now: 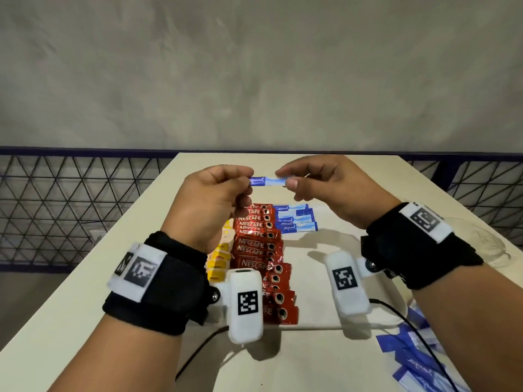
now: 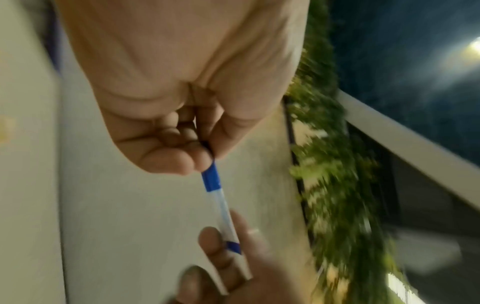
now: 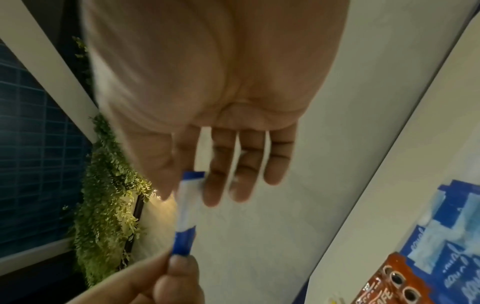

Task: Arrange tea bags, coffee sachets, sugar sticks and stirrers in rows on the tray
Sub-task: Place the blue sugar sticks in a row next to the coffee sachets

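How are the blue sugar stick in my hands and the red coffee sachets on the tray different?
The sugar stick is blue and white, held in the air, pinched between the left hand and right hand. The coffee sachets are red, wider, and lie overlapping in a row. Both are sealed printed single-serve packets.

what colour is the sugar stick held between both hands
Blue at the ends, pale white-blue between; the sugar stick shows best in the head view.
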`<state>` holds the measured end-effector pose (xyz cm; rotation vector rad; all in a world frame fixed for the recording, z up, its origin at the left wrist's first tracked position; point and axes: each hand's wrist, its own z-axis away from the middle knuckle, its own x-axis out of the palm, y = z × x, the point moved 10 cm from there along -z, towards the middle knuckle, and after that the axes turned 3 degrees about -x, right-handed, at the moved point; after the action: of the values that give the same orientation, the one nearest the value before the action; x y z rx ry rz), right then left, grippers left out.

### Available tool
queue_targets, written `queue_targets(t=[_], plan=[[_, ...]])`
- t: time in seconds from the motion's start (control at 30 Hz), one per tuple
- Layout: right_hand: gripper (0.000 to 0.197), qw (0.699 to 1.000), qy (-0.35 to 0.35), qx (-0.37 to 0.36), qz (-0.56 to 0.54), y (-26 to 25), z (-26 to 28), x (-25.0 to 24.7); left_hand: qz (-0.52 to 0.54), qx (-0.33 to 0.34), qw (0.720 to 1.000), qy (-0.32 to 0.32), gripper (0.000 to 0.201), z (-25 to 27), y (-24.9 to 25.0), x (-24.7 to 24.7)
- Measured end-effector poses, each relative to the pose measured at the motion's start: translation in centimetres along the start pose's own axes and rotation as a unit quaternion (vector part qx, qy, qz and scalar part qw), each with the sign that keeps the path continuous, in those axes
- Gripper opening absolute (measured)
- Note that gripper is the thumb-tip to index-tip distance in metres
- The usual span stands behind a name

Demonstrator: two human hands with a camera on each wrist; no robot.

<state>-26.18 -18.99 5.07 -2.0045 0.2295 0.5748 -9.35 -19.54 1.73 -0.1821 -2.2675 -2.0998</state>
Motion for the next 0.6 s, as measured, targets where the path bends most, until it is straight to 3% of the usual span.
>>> queue_targets(t=[0.1,0.33,0.5,0.6], plan=[[0.017,0.994,-0.028,0.043,0.092,0.4,-0.5,0.3,-0.123,0.049,0.991,-0.007,0.017,0.2,0.6,0.4],[0.002,0.965,-0.108,0.054,0.232,-0.4,-1.8,1.3,-0.218,0.074,0.973,0.005,0.007,0.3,0.7,1.1],[0.005,0.95,-0.149,0.061,0.267,0.6,-2.3,1.6,-0.287,0.068,0.955,0.014,0.007,0.2,0.0,1.2],[0.009,0.92,-0.172,0.083,0.343,3.5,-2.9,1.7,-0.325,0.074,0.942,0.025,0.008,0.2,0.2,1.0]])
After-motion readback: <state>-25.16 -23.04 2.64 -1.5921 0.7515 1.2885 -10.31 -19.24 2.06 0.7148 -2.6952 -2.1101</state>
